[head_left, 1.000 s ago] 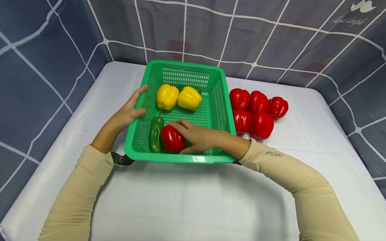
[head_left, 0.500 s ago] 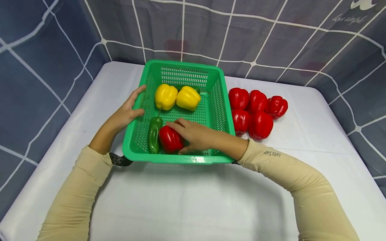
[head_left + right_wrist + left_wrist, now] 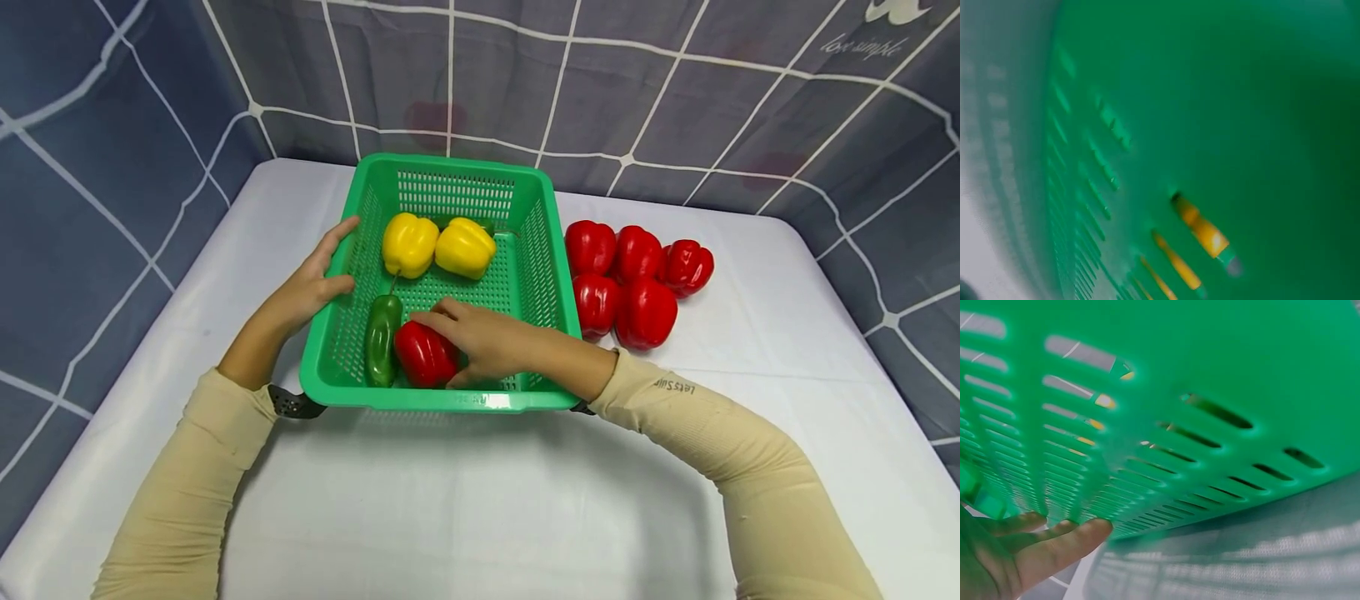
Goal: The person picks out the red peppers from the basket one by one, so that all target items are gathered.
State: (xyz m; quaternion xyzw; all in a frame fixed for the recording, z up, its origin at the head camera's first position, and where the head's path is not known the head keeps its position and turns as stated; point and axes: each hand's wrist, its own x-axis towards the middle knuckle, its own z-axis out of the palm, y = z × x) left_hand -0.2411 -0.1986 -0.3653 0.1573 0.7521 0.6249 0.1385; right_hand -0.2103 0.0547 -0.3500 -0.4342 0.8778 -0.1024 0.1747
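Observation:
My right hand (image 3: 487, 337) reaches into a green plastic basket (image 3: 431, 400) and holds a red bell pepper (image 3: 423, 357) near its front wall, thumb on one side and fingers over the top. Beside that pepper lies a long green pepper (image 3: 382, 342) with a thin stem. At the basket's left side, my left hand (image 3: 300, 287) grips the rim, with the thumb over it. The left wrist view shows several fingers (image 3: 1066, 547) of this hand along the outside of the slotted wall. Only the basket wall (image 3: 1241, 125) fills most of the right wrist view; the right hand is hidden there.
Two yellow bell peppers (image 3: 465, 248) lie toward the back of the basket, partly covering another long green pepper (image 3: 480, 223). Several red bell peppers (image 3: 647, 312) sit in a cluster just right of the basket. A white cloth covers the table (image 3: 450, 517); gridded grey curtains (image 3: 510, 83) surround it.

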